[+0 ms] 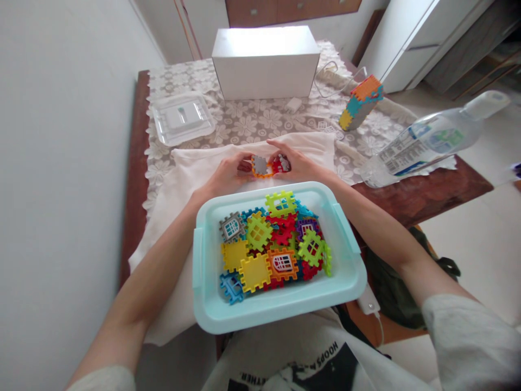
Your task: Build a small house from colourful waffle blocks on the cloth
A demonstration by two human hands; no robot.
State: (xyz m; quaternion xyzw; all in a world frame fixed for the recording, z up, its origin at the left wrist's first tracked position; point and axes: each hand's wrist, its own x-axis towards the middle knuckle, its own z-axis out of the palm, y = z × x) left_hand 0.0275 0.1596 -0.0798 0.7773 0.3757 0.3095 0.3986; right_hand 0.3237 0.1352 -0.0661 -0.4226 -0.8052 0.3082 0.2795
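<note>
Above the white cloth, my left hand [233, 172] is closed on a small assembly of interlocking plastic tiles [260, 165], grey and orange. From the other side my right hand [299, 163] pinches a red tile with a white window insert [280, 163], up against the orange part. Whether the red tile is locked to the others I cannot tell. Nearer to me, a light-blue tub [280, 317] holds several loose tiles, among them a yellow tile [255, 272], an orange window tile [283, 263] and a green window tile [280, 203].
A clear plastic lid [183, 118] lies at the back left. Behind my hands stands a white box [266, 76], with a white adapter [293, 105] before it. To the right are a built tile block [361, 103] and a large clear bottle [431, 141] by the table edge.
</note>
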